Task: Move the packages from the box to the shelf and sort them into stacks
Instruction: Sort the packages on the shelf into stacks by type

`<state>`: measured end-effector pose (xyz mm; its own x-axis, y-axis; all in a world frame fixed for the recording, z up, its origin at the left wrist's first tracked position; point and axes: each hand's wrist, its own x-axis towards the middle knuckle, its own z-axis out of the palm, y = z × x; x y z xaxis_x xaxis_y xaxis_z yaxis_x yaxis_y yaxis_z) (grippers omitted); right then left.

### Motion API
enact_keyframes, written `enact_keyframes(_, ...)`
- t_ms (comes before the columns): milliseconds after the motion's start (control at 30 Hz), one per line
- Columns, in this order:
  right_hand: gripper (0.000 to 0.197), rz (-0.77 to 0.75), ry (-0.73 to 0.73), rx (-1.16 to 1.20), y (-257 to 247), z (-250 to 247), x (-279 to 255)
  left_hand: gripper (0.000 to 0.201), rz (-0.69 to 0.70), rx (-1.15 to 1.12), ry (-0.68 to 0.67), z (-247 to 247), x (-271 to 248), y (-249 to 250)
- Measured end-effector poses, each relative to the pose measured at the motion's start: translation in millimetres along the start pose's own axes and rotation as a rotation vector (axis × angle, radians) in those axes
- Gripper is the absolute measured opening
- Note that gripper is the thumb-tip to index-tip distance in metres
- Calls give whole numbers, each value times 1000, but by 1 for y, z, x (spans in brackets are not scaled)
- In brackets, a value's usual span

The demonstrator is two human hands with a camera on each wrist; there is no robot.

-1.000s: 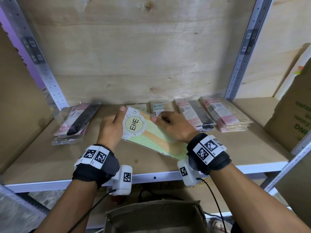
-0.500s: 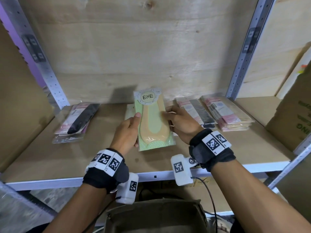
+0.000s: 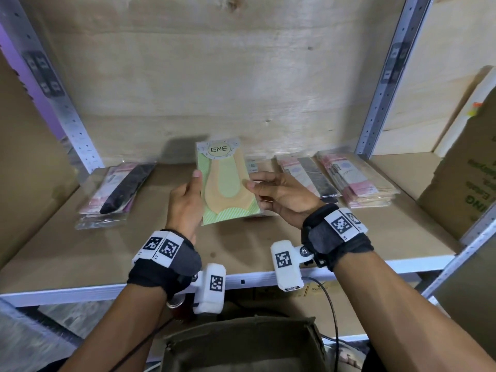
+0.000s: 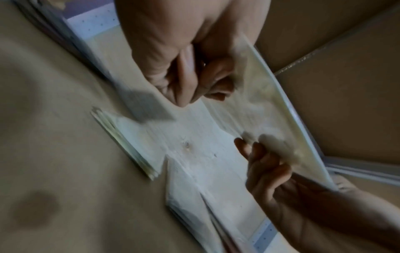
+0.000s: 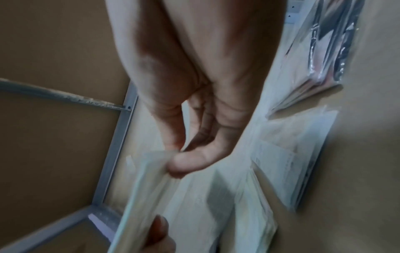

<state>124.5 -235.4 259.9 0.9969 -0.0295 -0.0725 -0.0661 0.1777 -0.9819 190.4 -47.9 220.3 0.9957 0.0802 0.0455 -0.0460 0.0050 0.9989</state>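
Observation:
A green package [image 3: 228, 183] with an "ENE" label and a peach sock inside is held lengthwise just above the shelf board [image 3: 268, 237], label end toward the back wall. My left hand [image 3: 194, 187] pinches its left edge with the thumb on top. My right hand [image 3: 256, 187] pinches its right edge. In the left wrist view my left fingers [image 4: 194, 82] grip the blurred package [image 4: 259, 106]. In the right wrist view my right thumb [image 5: 192, 160] presses on the package [image 5: 151, 188]. A stack of similar packages [image 3: 252, 167] lies on the shelf behind it, mostly hidden.
A stack with a black sock on top [image 3: 118, 191] lies at the shelf's left. Two pink-labelled stacks [image 3: 311, 181] [image 3: 354, 183] lie at the right. A cardboard carton [image 3: 467, 178] stands far right. An open brown box [image 3: 241, 342] is below the shelf edge. Metal uprights frame the bay.
The green package was lying slanted on the shelf under both hands; it has been turned lengthwise and lifted, and has shifted slightly toward the back stack.

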Motion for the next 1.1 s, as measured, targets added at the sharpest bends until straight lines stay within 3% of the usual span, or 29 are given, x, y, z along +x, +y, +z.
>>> enact_keyframes(133, 25, -41, 91, -83, 1, -3, 1, 50, -66, 135, -202, -15, 2, 9)
enact_keyframes(233, 27, -13, 106, -93, -1, -2, 6, 25, -65, 127, -371, -28, 5, 16)
enact_keyframes(300, 33, 25, 87, -156, -3, 3, 13, 18, -37, 136, -403, -36, 12, 17)
enact_keyframes(400, 37, 60, 50, -309, -6, 13, 30, 29, -3, 212, -288, -39, 26, 18)
enact_keyframes(533, 34, 70, 107, -464, -8, 28, 60, 35, 56, 244, -129, -38, 46, 18)
enact_keyframes(600, 43, 92, 149, -555, -7, 34, 77, 37, 45, 294, -143, -39, 55, 17)
enact_keyframes(900, 47, 181, 184, -945, 7, 43, 116, 43, 4, 554, -192, -38, 74, 1)
enact_keyframes(1100, 62, 202, 186, -1104, 12, 51, 121, 24, -49, 632, -204, -35, 80, -12)
